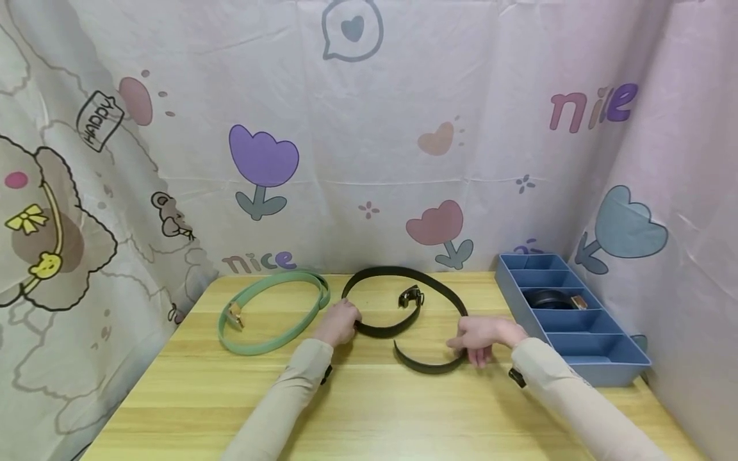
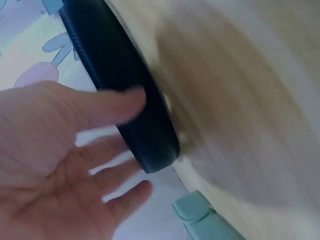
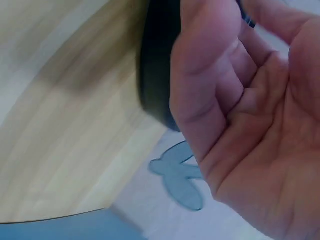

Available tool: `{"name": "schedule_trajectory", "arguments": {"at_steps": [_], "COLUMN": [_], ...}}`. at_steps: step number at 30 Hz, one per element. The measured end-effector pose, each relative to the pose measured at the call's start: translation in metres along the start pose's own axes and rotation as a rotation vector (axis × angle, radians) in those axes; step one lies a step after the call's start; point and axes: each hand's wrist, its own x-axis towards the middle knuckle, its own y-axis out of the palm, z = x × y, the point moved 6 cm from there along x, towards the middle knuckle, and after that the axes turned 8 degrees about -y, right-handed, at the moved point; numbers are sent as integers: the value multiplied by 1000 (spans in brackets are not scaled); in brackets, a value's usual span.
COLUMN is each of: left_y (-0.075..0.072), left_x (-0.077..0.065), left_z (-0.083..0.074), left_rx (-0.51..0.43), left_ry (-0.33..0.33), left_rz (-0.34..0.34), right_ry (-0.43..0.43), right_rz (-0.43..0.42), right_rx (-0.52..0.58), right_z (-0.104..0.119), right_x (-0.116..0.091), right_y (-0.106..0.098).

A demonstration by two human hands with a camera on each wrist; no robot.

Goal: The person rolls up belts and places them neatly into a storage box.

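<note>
A black belt [image 1: 398, 272] lies in a loose open coil on the wooden table, standing on its edge. Its dark buckle [image 1: 410, 296] sits inside the loop. At the loop's left side my left hand [image 1: 339, 320] pinches the strap, thumb [image 2: 125, 105] on one face and fingers behind the other. On the right side my right hand [image 1: 478, 336] holds the strap with bent fingers [image 3: 200, 85] outside and the thumb inward, near the free tail [image 1: 429, 368]. The fingers hide part of the strap in the right wrist view.
A green belt [image 1: 254, 349] with a gold buckle [image 1: 234, 315] lies coiled at the left. To the right stands a blue tray [image 1: 605, 368] with several compartments; a rolled black belt [image 1: 548, 299] lies in one. A printed curtain [image 1: 357, 160] hangs behind the table.
</note>
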Motion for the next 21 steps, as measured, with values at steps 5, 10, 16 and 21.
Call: {"name": "schedule_trajectory", "arguments": {"at_steps": [5,10,16,21], "left_y": [-4,-20,-6,10], "left_x": [-2,-9,-18,-20], "left_z": [-7,-33,-67,-76], "left_rx": [-64,-132,-261,-222], "left_ry": [0,32,163,213], "left_rz": [-2,-108,115,143], "right_ry": [-296,-439,-507,-580], "right_rz": [-76,-136,-79,-90], "right_rx": [-190,-277,-259,-314], "right_z": [30,48,58,65], "right_x": [8,18,27,27], "right_y": [6,21,45,53]}}
